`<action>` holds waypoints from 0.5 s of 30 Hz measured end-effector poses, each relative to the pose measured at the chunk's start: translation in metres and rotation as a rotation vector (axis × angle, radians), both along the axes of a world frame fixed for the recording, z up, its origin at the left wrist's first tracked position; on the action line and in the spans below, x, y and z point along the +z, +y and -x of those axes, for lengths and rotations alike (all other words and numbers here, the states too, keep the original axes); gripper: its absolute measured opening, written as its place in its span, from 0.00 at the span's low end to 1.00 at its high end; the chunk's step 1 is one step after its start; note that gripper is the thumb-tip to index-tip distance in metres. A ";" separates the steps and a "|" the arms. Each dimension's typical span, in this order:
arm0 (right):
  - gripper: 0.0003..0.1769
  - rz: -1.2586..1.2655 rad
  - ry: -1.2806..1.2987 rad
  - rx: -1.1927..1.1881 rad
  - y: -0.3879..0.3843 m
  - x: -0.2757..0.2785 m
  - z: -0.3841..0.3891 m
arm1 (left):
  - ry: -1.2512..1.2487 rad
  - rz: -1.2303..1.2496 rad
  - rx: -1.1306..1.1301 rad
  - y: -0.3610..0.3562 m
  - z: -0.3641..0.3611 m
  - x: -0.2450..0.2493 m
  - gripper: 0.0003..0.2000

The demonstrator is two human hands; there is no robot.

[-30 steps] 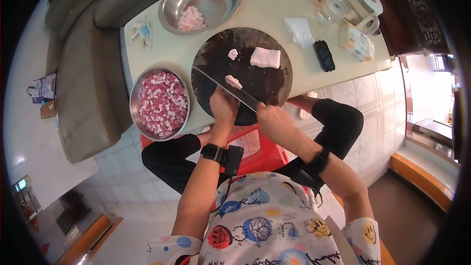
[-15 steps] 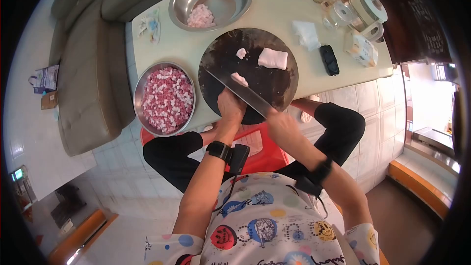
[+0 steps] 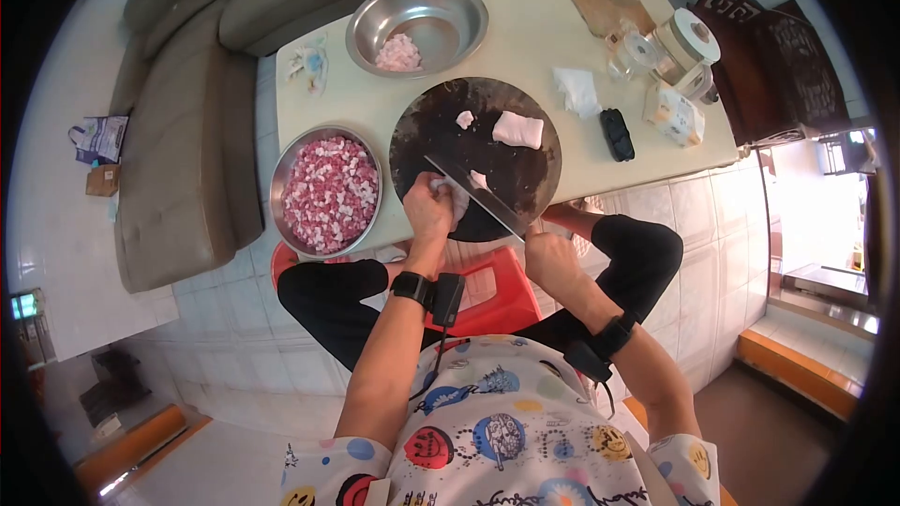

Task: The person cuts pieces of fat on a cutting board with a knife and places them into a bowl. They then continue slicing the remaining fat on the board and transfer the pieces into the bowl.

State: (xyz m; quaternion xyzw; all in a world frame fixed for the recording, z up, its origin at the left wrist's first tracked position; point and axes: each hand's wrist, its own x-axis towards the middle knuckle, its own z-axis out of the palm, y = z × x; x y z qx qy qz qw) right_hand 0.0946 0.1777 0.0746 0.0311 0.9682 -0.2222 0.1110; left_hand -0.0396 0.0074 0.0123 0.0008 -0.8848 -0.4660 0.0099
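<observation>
My right hand (image 3: pixel 553 262) is closed round the handle of a knife (image 3: pixel 475 195), whose blade slants up and left over the round dark chopping board (image 3: pixel 431 122). Near the blade's left side, my left hand (image 3: pixel 431 210) grips a pale piece of fat (image 3: pixel 457 200) at the board's lower left edge. A small pale slice (image 3: pixel 479 180) lies against the far side of the blade. Farther back on the board are a small lump (image 3: pixel 465 119) and a larger pale slab (image 3: pixel 517 129).
A steel bowl of diced red and white meat (image 3: pixel 328 195) stands left of the board. Behind it, a wide steel basin (image 3: pixel 450 33) holds pale diced pieces. To the right are a white tissue (image 3: pixel 577 91), a black object (image 3: pixel 617 134), a tissue packet (image 3: pixel 674 115) and a jug (image 3: pixel 689 37).
The view has shifted, so the table sits lower. The pale piece in my left hand now shows beside the blade, and the blade's tip has moved right relative to the board.
</observation>
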 end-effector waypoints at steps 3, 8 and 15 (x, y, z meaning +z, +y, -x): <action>0.10 0.036 -0.003 -0.042 0.010 -0.006 -0.001 | -0.037 -0.061 0.035 -0.002 -0.010 -0.007 0.08; 0.15 0.489 0.107 -0.214 0.013 -0.010 -0.002 | -0.133 -0.237 0.101 -0.008 -0.006 -0.020 0.07; 0.12 0.315 0.001 -0.257 -0.004 0.012 -0.006 | -0.242 -0.039 0.100 0.008 -0.008 0.013 0.09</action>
